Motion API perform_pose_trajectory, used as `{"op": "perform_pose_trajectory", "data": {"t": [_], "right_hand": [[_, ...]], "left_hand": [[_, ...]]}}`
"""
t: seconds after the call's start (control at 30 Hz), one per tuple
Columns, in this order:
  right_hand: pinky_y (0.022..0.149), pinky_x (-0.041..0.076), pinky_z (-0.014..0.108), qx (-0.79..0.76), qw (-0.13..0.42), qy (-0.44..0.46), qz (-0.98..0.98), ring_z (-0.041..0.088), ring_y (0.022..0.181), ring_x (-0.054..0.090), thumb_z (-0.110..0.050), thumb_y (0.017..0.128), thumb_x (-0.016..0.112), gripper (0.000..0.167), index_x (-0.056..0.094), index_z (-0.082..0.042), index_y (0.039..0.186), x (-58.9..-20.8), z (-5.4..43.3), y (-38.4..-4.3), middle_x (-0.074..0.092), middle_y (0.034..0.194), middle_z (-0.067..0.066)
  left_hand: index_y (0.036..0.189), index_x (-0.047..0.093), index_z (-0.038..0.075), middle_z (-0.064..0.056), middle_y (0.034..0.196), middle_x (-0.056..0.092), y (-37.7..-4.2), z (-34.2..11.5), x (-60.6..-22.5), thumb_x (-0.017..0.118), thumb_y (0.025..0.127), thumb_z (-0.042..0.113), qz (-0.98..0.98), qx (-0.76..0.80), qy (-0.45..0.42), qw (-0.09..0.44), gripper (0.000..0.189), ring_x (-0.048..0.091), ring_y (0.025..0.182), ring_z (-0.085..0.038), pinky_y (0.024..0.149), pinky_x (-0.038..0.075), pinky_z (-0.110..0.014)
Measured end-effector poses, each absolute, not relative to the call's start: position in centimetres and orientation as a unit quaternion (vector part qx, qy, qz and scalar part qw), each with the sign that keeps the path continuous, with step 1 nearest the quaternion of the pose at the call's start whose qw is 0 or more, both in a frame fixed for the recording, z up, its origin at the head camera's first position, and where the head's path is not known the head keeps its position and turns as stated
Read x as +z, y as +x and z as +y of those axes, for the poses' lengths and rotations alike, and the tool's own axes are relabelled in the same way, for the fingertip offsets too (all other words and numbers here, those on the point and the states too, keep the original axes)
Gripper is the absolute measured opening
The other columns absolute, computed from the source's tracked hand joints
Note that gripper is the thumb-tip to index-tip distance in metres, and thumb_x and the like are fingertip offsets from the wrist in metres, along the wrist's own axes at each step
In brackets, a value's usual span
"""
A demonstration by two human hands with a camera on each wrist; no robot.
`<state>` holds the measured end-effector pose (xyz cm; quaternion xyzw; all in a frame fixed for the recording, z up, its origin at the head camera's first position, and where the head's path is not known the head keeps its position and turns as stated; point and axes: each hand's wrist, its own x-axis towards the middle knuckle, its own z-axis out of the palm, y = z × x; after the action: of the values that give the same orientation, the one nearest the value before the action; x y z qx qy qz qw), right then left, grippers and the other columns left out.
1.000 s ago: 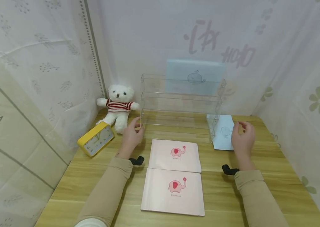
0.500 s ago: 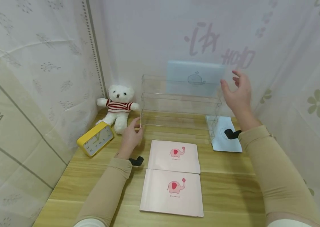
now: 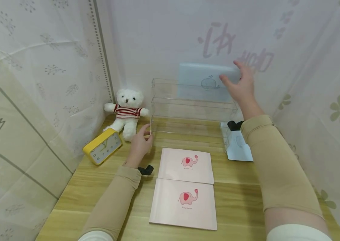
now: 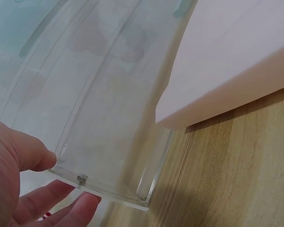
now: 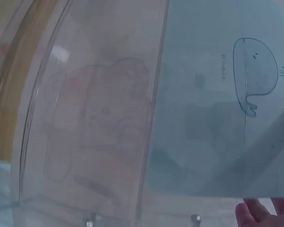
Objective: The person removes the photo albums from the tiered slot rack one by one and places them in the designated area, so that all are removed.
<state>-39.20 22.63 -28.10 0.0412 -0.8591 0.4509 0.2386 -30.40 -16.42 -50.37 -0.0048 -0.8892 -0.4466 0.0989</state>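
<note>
My left hand (image 3: 140,144) grips the left end of a clear tiered rack (image 3: 188,118); in the left wrist view the thumb and fingers lie on either side of its end panel (image 4: 118,195). A pale blue booklet with a whale drawing (image 3: 191,75) stands on the rack's top tier, toward the right. My right hand (image 3: 242,83) is at that booklet's right edge, thumb and fingers spread apart. In the right wrist view, fingertips (image 5: 258,210) show beside the booklet's edge (image 5: 203,142); whether they touch it I cannot tell.
Two pink elephant booklets, a farther one (image 3: 171,167) and a nearer one (image 3: 166,204), lie before the rack. Another blue whale booklet (image 3: 237,149) lies at its right end, partly behind my sleeve. A white teddy bear (image 3: 127,112) and yellow clock (image 3: 102,145) stand left.
My right hand has risen from beside the blue booklet on the table, then moved left to the booklet on the top tier. My left hand stays at the rack's left end.
</note>
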Motion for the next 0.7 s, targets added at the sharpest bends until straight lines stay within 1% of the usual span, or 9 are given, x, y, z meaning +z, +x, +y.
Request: {"op": "perform_pose_trajectory", "data": {"t": [0.1,0.23,0.4,0.5,0.6,0.7], "right_hand": [[0.136,0.032,0.041,0.459,0.237,0.030,-0.856,0.020,0.163,0.037,-0.048,0.099,0.080,0.074,0.051,-0.030,0.165,-28.2,21.8,-39.5,0.041,0.176,0.002],[0.134,0.034,0.037,0.486,0.240,-0.002,-0.840,0.019,0.161,0.040,-0.037,0.100,0.083,0.063,0.059,-0.031,0.157,-28.3,20.9,-39.4,0.045,0.173,0.002],[0.135,0.032,0.032,0.496,0.240,-0.024,-0.834,0.014,0.162,0.039,-0.027,0.101,0.083,0.055,0.063,-0.028,0.152,-28.2,20.4,-39.6,0.046,0.173,-0.002],[0.134,0.034,0.032,0.502,0.228,-0.039,-0.833,0.014,0.161,0.041,-0.024,0.101,0.083,0.050,0.065,-0.028,0.147,-27.8,20.2,-39.7,0.049,0.171,-0.003],[0.131,0.039,0.035,0.517,0.217,-0.062,-0.825,0.015,0.157,0.045,-0.023,0.100,0.083,0.042,0.067,-0.029,0.139,-27.6,19.8,-39.7,0.053,0.167,-0.004],[0.128,0.042,0.036,0.536,0.226,-0.072,-0.810,0.014,0.153,0.048,-0.020,0.099,0.085,0.036,0.070,-0.030,0.130,-27.6,19.5,-39.7,0.057,0.163,-0.004]], "left_hand": [[0.163,0.052,0.027,-0.020,0.140,0.075,-30.4,-16.4,-50.3,0.064,0.110,0.023,-0.889,-0.447,-0.001,0.100,0.054,0.081,0.114,-0.041,0.080,0.068,-0.052],[0.162,0.054,0.026,-0.019,0.138,0.076,-30.4,-16.5,-50.1,0.066,0.109,0.022,-0.887,-0.448,0.000,0.110,0.054,0.081,0.112,-0.040,0.081,0.068,-0.055],[0.162,0.053,0.027,-0.019,0.139,0.076,-30.5,-16.4,-50.1,0.065,0.110,0.022,-0.888,-0.448,0.000,0.103,0.054,0.081,0.113,-0.040,0.083,0.068,-0.055],[0.163,0.052,0.028,-0.018,0.140,0.075,-30.5,-16.4,-50.3,0.065,0.110,0.023,-0.889,-0.448,0.003,0.095,0.055,0.081,0.115,-0.039,0.083,0.068,-0.054],[0.163,0.051,0.029,-0.018,0.140,0.075,-30.5,-16.3,-50.3,0.065,0.110,0.023,-0.889,-0.449,0.005,0.093,0.055,0.081,0.115,-0.039,0.082,0.068,-0.054],[0.163,0.051,0.028,-0.018,0.140,0.075,-30.5,-16.2,-50.3,0.065,0.110,0.022,-0.889,-0.447,0.006,0.096,0.055,0.081,0.115,-0.039,0.083,0.068,-0.053]]}}
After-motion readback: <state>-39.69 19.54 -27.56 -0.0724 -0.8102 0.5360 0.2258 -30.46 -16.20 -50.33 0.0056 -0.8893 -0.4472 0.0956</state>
